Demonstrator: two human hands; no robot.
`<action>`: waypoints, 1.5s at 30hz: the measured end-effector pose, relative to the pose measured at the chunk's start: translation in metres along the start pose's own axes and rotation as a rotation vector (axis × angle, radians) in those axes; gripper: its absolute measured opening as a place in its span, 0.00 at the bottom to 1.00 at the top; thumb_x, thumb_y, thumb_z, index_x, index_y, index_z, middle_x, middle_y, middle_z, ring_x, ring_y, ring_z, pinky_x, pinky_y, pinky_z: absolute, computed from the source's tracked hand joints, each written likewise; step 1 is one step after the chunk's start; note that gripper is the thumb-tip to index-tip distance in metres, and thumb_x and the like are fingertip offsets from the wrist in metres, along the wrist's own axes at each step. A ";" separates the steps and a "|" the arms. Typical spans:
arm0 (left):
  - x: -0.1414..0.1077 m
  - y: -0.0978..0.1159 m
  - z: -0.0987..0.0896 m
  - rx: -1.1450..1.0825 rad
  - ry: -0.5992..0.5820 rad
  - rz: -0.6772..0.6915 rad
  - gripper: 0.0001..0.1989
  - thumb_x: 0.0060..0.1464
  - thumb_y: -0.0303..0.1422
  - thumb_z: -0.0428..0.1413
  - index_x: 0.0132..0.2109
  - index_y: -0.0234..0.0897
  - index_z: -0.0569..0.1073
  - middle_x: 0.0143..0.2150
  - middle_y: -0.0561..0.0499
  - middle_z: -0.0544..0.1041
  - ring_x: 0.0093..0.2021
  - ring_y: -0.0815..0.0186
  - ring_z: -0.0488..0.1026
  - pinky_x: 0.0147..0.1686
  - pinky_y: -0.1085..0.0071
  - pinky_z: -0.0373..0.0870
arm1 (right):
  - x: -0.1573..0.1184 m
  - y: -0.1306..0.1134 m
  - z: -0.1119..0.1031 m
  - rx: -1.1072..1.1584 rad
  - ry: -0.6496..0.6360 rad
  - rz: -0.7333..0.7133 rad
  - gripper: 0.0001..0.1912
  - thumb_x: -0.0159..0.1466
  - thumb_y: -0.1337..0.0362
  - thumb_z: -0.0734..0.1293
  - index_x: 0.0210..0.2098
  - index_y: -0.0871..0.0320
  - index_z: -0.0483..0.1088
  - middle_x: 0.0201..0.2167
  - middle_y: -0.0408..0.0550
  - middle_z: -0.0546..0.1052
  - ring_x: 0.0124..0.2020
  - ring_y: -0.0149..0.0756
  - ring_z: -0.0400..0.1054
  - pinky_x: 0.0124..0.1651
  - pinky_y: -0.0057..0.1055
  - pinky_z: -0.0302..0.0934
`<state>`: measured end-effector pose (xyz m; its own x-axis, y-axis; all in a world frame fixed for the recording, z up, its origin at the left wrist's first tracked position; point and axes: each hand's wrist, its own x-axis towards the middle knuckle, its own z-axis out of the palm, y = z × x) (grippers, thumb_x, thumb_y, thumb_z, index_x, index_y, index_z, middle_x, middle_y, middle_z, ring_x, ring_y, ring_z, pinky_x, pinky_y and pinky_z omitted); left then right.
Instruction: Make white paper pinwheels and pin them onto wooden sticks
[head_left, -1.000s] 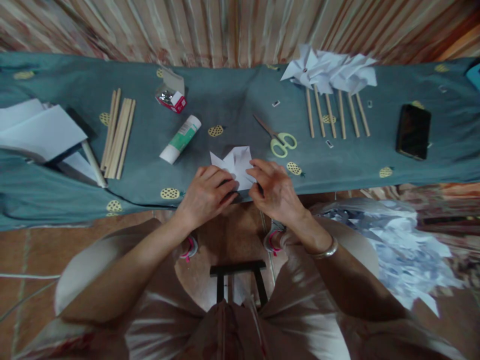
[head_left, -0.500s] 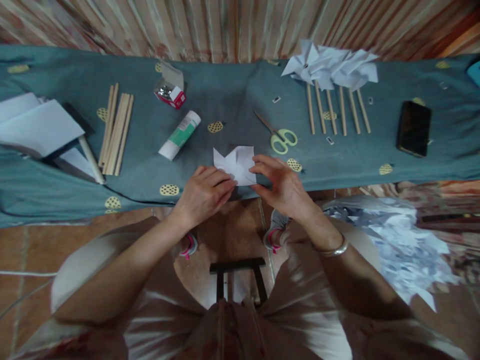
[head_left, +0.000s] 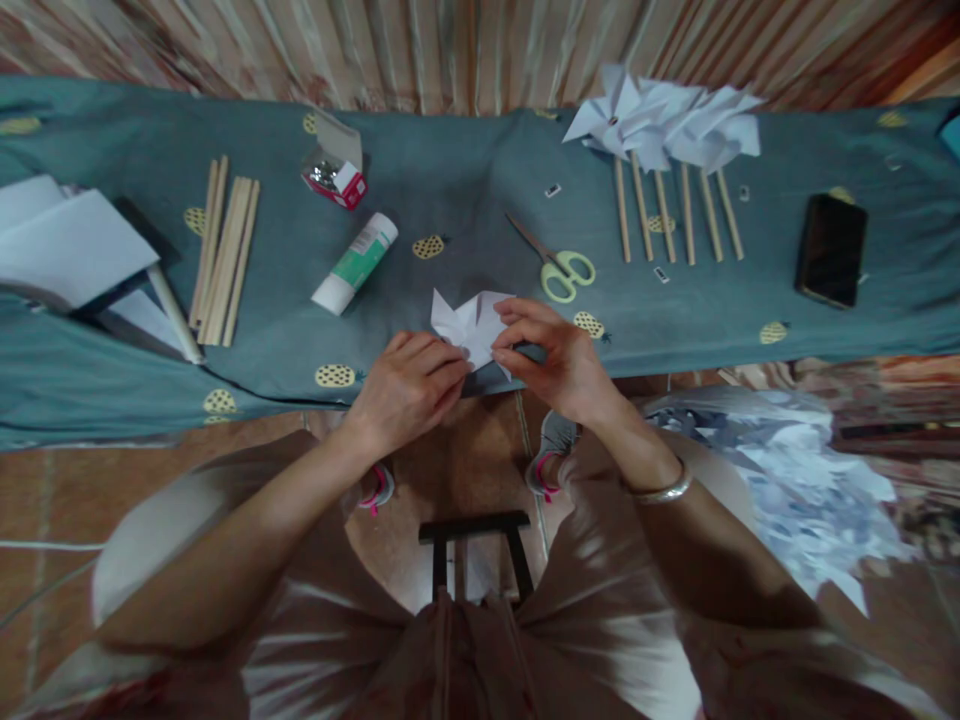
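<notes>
A small sheet of white paper [head_left: 474, 322] with cut, raised points lies at the front edge of the table, between my two hands. My left hand [head_left: 411, 378] is closed on its lower left part, thumb and fingers pinching near the middle. The thumb and index finger of my right hand [head_left: 553, 355] pinch the right side, where a flap bends inward. Just beyond my right hand lie scissors [head_left: 559, 272] with light green handles. A glue stick [head_left: 356, 264] with a green label rests beyond my left hand.
Finished paper pinwheels [head_left: 667, 120] on wooden sticks lie at the back right, near a black phone [head_left: 831, 250]. Leftward are bare wooden sticks [head_left: 227, 260], a small red box [head_left: 335, 180] and stacked white paper [head_left: 71, 240]. A bag of white paper pieces [head_left: 795, 490] stands on the floor.
My right hand has shifted slightly left and its fingers have bent the paper's right side inward. My left hand keeps its hold in nearly the same place.
</notes>
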<state>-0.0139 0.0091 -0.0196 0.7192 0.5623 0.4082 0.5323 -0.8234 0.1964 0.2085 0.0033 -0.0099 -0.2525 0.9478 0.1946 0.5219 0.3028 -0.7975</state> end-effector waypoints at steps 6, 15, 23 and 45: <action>0.001 0.002 0.001 -0.013 0.022 -0.045 0.09 0.63 0.30 0.52 0.45 0.33 0.77 0.40 0.45 0.81 0.40 0.59 0.74 0.38 0.63 0.66 | 0.009 0.001 0.011 -0.111 0.035 -0.023 0.04 0.61 0.68 0.67 0.31 0.55 0.75 0.54 0.51 0.75 0.53 0.43 0.71 0.59 0.47 0.63; 0.001 0.003 0.002 -0.001 0.040 0.000 0.11 0.64 0.30 0.52 0.49 0.34 0.76 0.42 0.46 0.80 0.41 0.60 0.73 0.38 0.64 0.66 | 0.015 0.002 0.022 -0.231 0.037 -0.019 0.06 0.62 0.69 0.65 0.29 0.57 0.74 0.54 0.53 0.74 0.54 0.44 0.70 0.59 0.46 0.61; 0.001 0.003 0.007 -0.051 0.039 -0.046 0.10 0.65 0.30 0.52 0.47 0.36 0.77 0.40 0.46 0.79 0.41 0.61 0.72 0.38 0.64 0.66 | 0.015 0.005 0.025 -0.230 0.040 -0.011 0.05 0.61 0.69 0.65 0.30 0.57 0.73 0.56 0.53 0.73 0.55 0.46 0.68 0.59 0.47 0.61; 0.001 0.005 0.007 -0.070 0.024 -0.070 0.11 0.65 0.31 0.51 0.47 0.34 0.77 0.40 0.45 0.79 0.41 0.59 0.72 0.38 0.63 0.67 | 0.002 0.003 0.013 -0.239 -0.022 -0.081 0.07 0.64 0.63 0.67 0.41 0.52 0.76 0.60 0.49 0.69 0.59 0.45 0.65 0.63 0.49 0.62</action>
<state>-0.0077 0.0058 -0.0241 0.6700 0.6176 0.4119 0.5482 -0.7857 0.2864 0.1997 0.0045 -0.0195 -0.3177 0.9179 0.2376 0.6764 0.3950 -0.6217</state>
